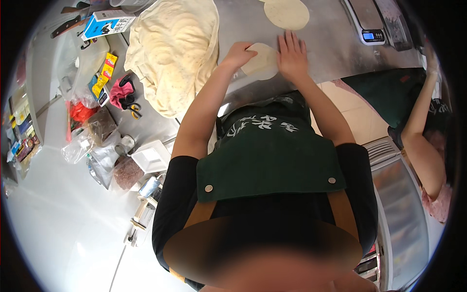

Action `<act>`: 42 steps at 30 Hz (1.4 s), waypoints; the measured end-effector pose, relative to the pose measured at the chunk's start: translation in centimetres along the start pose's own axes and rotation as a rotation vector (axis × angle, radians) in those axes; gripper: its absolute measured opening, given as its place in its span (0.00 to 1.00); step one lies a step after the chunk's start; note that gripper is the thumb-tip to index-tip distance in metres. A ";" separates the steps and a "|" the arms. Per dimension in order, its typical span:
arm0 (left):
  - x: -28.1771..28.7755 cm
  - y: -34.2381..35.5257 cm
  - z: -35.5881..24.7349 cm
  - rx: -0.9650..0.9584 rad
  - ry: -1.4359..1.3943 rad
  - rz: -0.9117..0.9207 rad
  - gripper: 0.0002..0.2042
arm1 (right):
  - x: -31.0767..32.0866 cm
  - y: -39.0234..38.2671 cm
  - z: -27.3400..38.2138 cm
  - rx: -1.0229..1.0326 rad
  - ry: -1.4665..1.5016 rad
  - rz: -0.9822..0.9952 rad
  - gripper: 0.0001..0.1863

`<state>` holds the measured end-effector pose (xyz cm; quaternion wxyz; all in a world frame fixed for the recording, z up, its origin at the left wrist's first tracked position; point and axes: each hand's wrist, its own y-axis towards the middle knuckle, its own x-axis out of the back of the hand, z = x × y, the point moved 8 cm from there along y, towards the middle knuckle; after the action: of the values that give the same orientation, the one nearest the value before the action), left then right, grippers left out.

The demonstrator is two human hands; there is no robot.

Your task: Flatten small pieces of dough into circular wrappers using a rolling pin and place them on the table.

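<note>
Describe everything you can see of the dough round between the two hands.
The dough round is a thin, pale cream disc, roughly circular, with a matte, fairly even surface. It appears to lie flat on the shiny metal worktop, near the edge closest to the person. The left hand touches its left side, thumb over the rim; the right hand, fingers extended, meets its right side, hiding part of that edge.

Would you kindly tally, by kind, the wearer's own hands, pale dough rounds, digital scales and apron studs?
Own hands: 2, left hand and right hand
Pale dough rounds: at least 2 (the top edge may hide more)
Digital scale: 1
Apron studs: 2
Total: at least 7
</note>
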<state>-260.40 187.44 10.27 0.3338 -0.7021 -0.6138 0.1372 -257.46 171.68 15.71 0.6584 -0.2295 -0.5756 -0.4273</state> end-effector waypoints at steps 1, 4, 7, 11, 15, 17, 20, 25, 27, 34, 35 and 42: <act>-0.2 0.5 -0.6 -0.003 0.001 0.008 0.16 | -0.3 2.1 0.0 -0.023 -0.011 0.006 0.28; -0.2 0.9 -2.5 -0.055 0.277 0.056 0.14 | -0.4 2.6 0.5 -0.017 0.008 0.006 0.29; -1.5 0.2 -4.1 -0.146 0.714 0.057 0.13 | 0.3 -1.0 0.4 0.029 0.064 0.047 0.30; -3.1 -2.4 -5.7 -0.197 0.911 -0.002 0.11 | 2.1 -6.6 -0.4 0.158 0.178 0.172 0.26; -1.6 -4.7 -6.8 -0.338 0.604 -0.206 0.11 | 2.5 -8.2 -1.7 0.184 0.168 0.315 0.21; -0.6 -4.2 -5.9 -0.252 0.575 -0.188 0.12 | 3.1 -8.0 -2.1 0.161 0.210 0.334 0.19; 0.1 -3.0 -2.9 -0.121 0.553 -0.196 0.12 | 4.1 -6.1 -1.5 0.220 0.212 0.273 0.19; 0.5 -1.4 -1.9 -0.072 0.509 -0.149 0.11 | 2.2 -3.1 -1.0 0.271 0.211 0.233 0.19; 0.5 -1.3 -1.5 -0.059 0.434 -0.129 0.11 | 1.4 -2.1 -0.5 0.279 0.218 0.218 0.21; 0.6 -0.9 1.4 -0.046 -0.042 -0.123 0.12 | 1.4 -3.0 -0.2 -0.019 0.042 -0.055 0.23; 0.6 -1.1 1.7 -0.006 -0.082 -0.124 0.12 | 1.0 -3.6 -0.2 0.001 0.017 -0.024 0.24; -0.3 0.4 -1.4 -0.019 0.195 -0.014 0.15 | -0.8 3.6 -0.1 -0.051 -0.044 0.034 0.29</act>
<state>-259.26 186.73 10.99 0.3863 -0.7110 -0.5845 0.0600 -254.43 173.72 15.62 0.6467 -0.2654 -0.5747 -0.4256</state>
